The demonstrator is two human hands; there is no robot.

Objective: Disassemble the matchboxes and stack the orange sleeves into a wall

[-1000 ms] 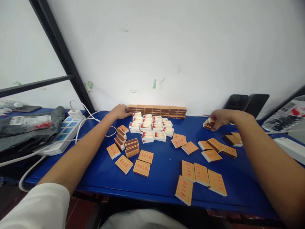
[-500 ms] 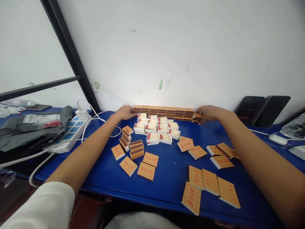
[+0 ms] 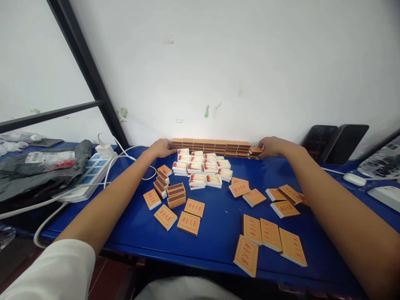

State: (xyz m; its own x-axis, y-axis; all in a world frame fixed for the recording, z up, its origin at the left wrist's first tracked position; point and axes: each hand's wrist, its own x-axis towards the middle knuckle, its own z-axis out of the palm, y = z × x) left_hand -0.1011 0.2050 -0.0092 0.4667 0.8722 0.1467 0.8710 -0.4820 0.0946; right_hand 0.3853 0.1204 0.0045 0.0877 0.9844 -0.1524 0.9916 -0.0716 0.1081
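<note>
A long row of stacked matchboxes (image 3: pixel 209 146) stands against the wall at the back of the desk. At its left end, my left hand (image 3: pixel 161 148) is closed with curled fingers against the end boxes. My right hand (image 3: pixel 271 146) holds the right end, its fingers and thumb around a short stack of matchboxes (image 3: pixel 254 152) that sits slightly askew from the row. In front of the row lie several open matchbox trays (image 3: pixel 197 167) full of red-tipped matches, some piled on others. The fingertips of both hands are partly hidden.
Closed matchboxes (image 3: pixel 189 223) lie scattered on the blue desk (image 3: pixel 215 246), with more at the right (image 3: pixel 270 234). A power strip (image 3: pixel 90 175) with white cables and a grey plastic bag (image 3: pixel 46 166) are at left. Two dark phone-like slabs (image 3: pixel 345 143) lean at right, near a white earbud case (image 3: pixel 354 179).
The right-end stack is now closer in line with the row, my right hand having pushed slightly inward. My left hand stays at the left end. The whole view has shifted a little.
</note>
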